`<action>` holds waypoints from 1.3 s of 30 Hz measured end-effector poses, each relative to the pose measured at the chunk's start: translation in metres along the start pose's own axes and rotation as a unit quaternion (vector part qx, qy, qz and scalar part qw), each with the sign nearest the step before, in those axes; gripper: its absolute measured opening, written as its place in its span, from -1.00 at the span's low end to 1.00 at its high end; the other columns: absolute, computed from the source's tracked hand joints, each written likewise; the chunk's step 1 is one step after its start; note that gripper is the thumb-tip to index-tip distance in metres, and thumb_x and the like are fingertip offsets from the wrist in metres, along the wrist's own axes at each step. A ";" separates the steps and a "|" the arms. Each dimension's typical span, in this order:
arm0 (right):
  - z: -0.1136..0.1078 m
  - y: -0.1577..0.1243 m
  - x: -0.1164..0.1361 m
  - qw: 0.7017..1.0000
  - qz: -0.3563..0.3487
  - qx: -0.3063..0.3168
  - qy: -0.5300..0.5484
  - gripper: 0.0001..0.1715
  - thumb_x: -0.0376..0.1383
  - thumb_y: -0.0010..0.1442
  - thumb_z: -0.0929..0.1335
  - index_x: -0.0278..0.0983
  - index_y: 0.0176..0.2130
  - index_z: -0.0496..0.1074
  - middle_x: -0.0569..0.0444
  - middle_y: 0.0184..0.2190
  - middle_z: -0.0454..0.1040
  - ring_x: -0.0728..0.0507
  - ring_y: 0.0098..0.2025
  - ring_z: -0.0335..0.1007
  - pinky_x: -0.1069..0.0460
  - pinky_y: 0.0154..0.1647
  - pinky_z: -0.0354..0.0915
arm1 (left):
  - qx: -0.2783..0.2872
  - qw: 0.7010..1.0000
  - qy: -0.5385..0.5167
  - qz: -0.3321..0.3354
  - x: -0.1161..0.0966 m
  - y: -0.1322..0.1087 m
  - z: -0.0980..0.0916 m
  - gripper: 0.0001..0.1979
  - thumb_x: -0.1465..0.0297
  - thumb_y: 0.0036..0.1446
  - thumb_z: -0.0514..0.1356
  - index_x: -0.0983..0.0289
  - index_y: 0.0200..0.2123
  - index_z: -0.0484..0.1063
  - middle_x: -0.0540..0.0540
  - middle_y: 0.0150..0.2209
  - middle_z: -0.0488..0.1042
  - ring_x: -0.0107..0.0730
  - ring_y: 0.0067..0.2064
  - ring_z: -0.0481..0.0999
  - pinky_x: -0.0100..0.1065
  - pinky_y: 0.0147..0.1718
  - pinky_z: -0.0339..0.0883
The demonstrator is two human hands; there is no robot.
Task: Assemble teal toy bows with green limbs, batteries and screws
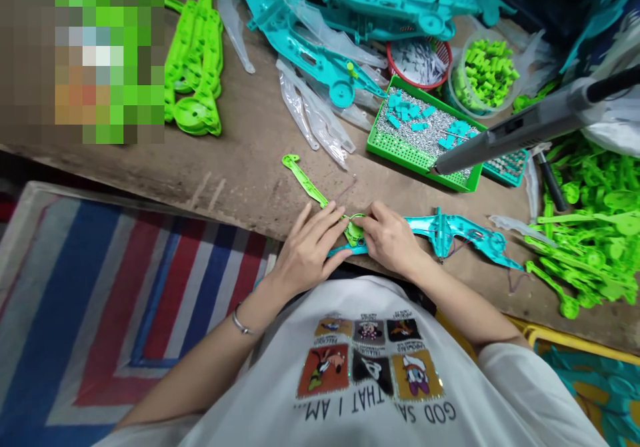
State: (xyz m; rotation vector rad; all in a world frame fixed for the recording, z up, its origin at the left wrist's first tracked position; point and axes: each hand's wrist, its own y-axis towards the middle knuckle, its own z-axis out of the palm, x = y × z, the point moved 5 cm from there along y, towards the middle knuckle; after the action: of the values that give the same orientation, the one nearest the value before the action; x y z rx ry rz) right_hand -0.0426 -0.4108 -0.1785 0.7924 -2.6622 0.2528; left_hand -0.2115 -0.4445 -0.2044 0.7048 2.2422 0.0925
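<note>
My left hand (pixel 313 244) lies across a long green plastic arm (pixel 306 182), fingers stretched over it and thumb against the blue plastic toy-bow half (pixel 423 226) beneath. The arm's narrow end sticks out past my fingertips. My right hand (pixel 391 237) has its fingers bent and pressed at the round green end (pixel 354 231) of the arm, which sits over the blue piece. Whatever is under the right fingertips is hidden. A thin dark cord shows along the blue piece, which reaches right along the table's front edge.
A grey electric screwdriver (pixel 515 127) hangs above a green tray (pixel 400 142) of screws and blue bits. Behind are a tub of green pieces (pixel 487 74), a red basket (pixel 420 64) and large blue frames (pixel 300 47). Green arms (pixel 600 227) pile up right. Clear plastic strips (pixel 320 120) lie mid-table.
</note>
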 end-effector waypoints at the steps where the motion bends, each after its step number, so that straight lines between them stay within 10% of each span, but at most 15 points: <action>1: -0.001 0.000 0.000 1.000 0.002 0.000 0.004 -0.65 -0.39 0.39 0.23 -0.29 -0.01 0.57 -0.09 -0.16 0.39 -0.14 -0.24 0.34 -0.01 -0.19 0.30 | 0.009 1.000 0.003 -0.002 0.001 -0.001 0.001 -0.32 0.24 0.22 0.33 0.13 0.37 0.27 0.25 0.38 0.32 0.14 0.44 0.23 0.30 0.44 -0.09; 19: -0.001 0.001 -0.001 0.999 0.016 0.027 0.003 -0.65 -0.37 0.40 0.22 -0.29 -0.04 0.57 -0.07 -0.19 0.38 -0.13 -0.29 0.30 0.00 -0.26 0.22 | -0.081 0.995 -0.064 0.015 0.008 -0.011 -0.001 0.07 0.32 0.04 0.46 0.19 0.48 -0.09 0.41 0.36 0.26 0.16 0.39 0.29 0.14 0.28 0.34; 27: -0.005 0.003 0.000 0.999 0.004 0.032 0.015 -0.66 -0.39 0.38 0.21 -0.29 -0.09 0.56 -0.07 -0.20 0.37 -0.14 -0.26 0.30 -0.02 -0.23 0.24 | -0.004 1.000 0.021 -0.007 0.000 -0.008 0.013 -0.11 0.06 0.04 0.44 0.13 0.39 0.26 0.33 0.24 0.39 0.36 0.45 0.15 0.30 0.42 -0.01; 39: -0.016 -0.002 -0.010 0.989 0.009 0.030 0.142 -0.67 -0.47 0.32 0.22 -0.29 0.06 0.27 -0.09 -0.16 0.51 -0.21 -0.14 0.44 -0.06 -0.11 0.34 | 0.027 0.982 0.184 -0.021 -0.022 0.002 0.016 -0.33 0.07 0.20 0.32 0.27 0.29 0.37 0.42 0.19 0.36 0.30 0.45 0.13 0.27 0.37 0.11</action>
State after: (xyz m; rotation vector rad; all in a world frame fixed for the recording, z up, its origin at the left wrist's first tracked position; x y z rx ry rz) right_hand -0.0289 -0.4032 -0.1673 0.6930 -2.4049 0.4194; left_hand -0.1874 -0.4566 -0.2009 0.7148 2.6198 0.1505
